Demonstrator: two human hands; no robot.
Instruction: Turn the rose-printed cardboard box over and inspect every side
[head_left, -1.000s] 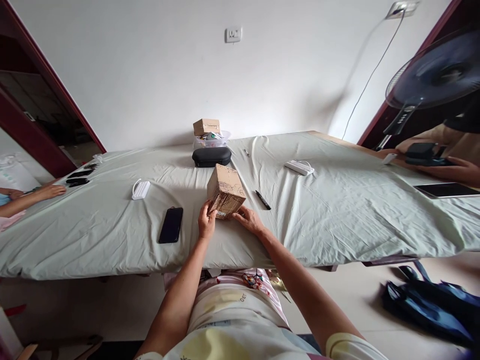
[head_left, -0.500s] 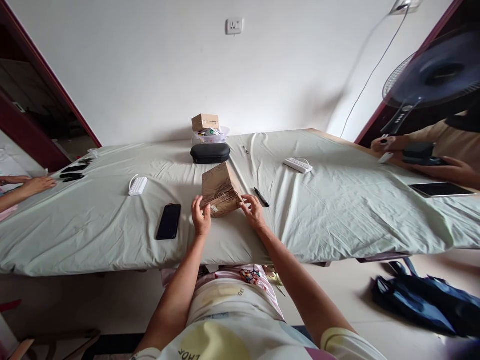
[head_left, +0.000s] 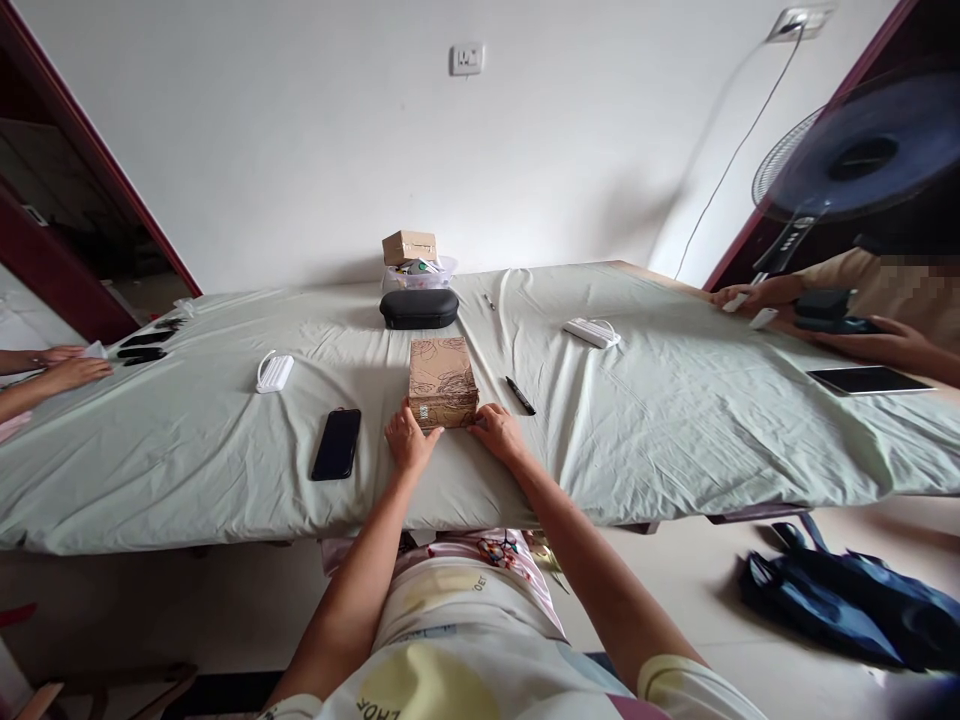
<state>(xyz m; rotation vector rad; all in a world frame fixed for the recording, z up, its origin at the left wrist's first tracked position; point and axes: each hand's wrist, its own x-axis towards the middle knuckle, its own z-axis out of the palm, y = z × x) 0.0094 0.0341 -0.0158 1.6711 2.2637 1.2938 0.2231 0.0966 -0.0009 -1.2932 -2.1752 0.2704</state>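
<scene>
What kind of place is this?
Maybe a room in a home, though I can't be sure: there's a wide tablecloth, a fan on the right, and a socket on the white wall.

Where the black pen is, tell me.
In the head view, the black pen lies on the cloth, right of the scribbled box, beyond the right hand.

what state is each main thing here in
brown scribbled cardboard box: visible faces closed, touched by left hand and right hand
black rectangular phone: lying flat, screen dark
black oval hard case: closed
slim black marker pen: lying on its side
dark blue round fan: blurred, apparently spinning
pale green fabric tablecloth: spread, wrinkled
</scene>
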